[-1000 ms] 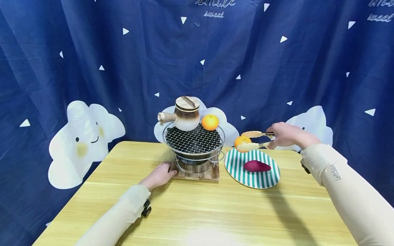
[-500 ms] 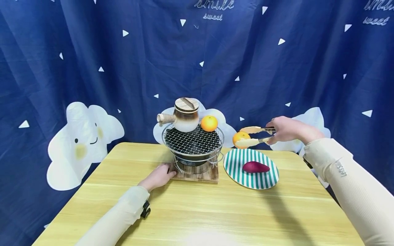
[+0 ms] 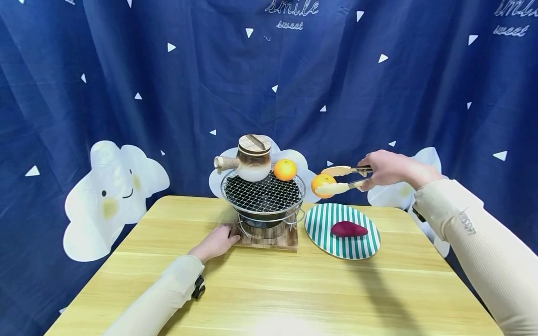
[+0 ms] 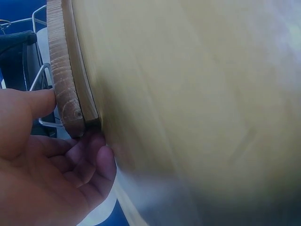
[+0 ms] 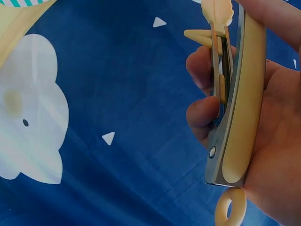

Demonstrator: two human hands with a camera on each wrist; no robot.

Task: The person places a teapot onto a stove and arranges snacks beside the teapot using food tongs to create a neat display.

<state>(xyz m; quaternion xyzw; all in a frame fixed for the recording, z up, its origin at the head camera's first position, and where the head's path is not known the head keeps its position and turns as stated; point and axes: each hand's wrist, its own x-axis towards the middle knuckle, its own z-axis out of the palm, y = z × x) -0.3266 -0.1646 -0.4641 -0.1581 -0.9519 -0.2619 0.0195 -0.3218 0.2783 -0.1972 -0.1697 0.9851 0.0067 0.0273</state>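
My right hand [image 3: 388,168] grips a pair of tongs [image 5: 244,103] with cream tips and handle. Between the tong tips an orange [image 3: 323,179] hangs in the air, above the far edge of the striped plate. My left hand [image 3: 215,243] holds the near left corner of the wooden board [image 4: 66,70], thumb on one side and fingers curled at the other. On that board stands a round grill [image 3: 265,193] with a black wire mesh. A second orange [image 3: 285,170] and a clay pot [image 3: 254,163] with a side handle and wooden lid sit on the mesh.
A purple sweet potato [image 3: 349,229] lies on the green-and-white striped oval plate [image 3: 319,238], right of the grill. Everything rests on a light wooden table [image 3: 269,284], with a dark blue curtain [image 3: 189,93] right behind it.
The tongs with the orange have risen and shifted left toward the grill, off the plate. My left hand has stayed at the board's corner.
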